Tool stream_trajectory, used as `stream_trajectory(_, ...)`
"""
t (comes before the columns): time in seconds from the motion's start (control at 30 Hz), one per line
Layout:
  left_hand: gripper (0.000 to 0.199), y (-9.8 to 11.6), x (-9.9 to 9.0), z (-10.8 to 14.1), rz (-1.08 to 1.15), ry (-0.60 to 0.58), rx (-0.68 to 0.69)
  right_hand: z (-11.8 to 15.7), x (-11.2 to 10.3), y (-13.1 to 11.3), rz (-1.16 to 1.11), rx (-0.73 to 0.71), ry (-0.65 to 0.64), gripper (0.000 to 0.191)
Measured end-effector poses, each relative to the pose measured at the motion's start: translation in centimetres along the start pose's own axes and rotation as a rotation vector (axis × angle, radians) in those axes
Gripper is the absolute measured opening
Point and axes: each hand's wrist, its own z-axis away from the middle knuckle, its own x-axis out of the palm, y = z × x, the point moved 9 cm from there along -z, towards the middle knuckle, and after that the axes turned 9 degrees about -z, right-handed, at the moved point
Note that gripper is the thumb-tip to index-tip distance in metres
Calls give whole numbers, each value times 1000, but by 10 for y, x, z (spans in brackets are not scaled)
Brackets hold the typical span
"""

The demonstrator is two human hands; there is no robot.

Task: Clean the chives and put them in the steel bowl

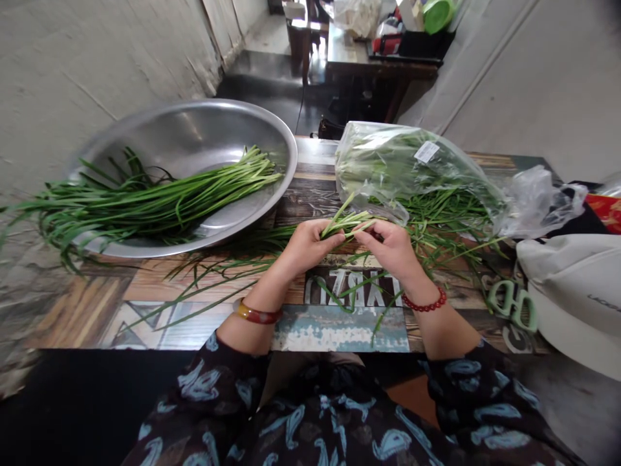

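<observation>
Wrapped round a small bunch of garlic chives (352, 222), my left hand (310, 246) is closed, with the pale stem ends sticking out to the right. The long green leaves trail left below the basin. My right hand (388, 246) pinches at the pale ends of the same bunch, thumb and forefinger together. A large steel basin (213, 116) to the left holds a thick pile of chives (194, 194), whose leaves hang over its left rim. Behind my right hand lies a clear plastic bag (388, 149) with more chives inside, some spilling out of its front side.
Loose chive leaves (359, 291) are scattered over the patterned wooden table (339, 330). Green-handled scissors (512, 304) lie at the right, beside a pale cap (572, 291). A crumpled plastic bag end (538, 200) is behind them. Another table (349, 55) stands farther back.
</observation>
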Motion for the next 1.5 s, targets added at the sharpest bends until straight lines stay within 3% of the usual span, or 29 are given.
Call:
stream_trajectory(0.13, 22, -6, 1, 1, -9, 5, -68, 0, -2, -12, 228, -183, -30, 21)
stream_trajectory(0.23, 22, -10, -7, 1, -62, 62, -93, -1, -11, -14, 307, -216, 5, 20)
stream_trajectory(0.4, 22, -14, -16, 1, -116, 121, -103, 0, -60, -2, -1, -82, 329, 16)
stream_trajectory(0.47, 21, -14, -16, 0, -152, 122, -92, 2, -70, -2, -131, -69, 395, 16)
stream_trajectory(0.53, 21, -11, -15, 0, -192, 129, -73, 2, -67, -9, -163, -75, 336, 13)
stream_trajectory(0.67, 19, -2, -13, -1, -253, 125, 9, 1, -31, -34, -1, -176, -22, 12)
stream_trajectory(0.8, 20, 5, -8, 0, -288, 97, 85, 1, -19, -42, 206, -296, -44, 11)
stream_trajectory(0.93, 21, 7, -6, 0, -310, 100, 108, -1, -12, -23, 186, -224, -49, 12)
stream_trajectory(1.23, 26, 11, -4, 0, -346, 140, 133, 1, -7, 32, -422, 196, 209, 29)
stream_trajectory(1.37, 30, 11, -6, 0, -349, 159, 143, 2, -31, 46, -456, 233, 390, 34)
stream_trajectory(1.5, 30, 8, -13, 0, -326, 195, 113, 1, -58, 29, -291, 123, 425, 39)
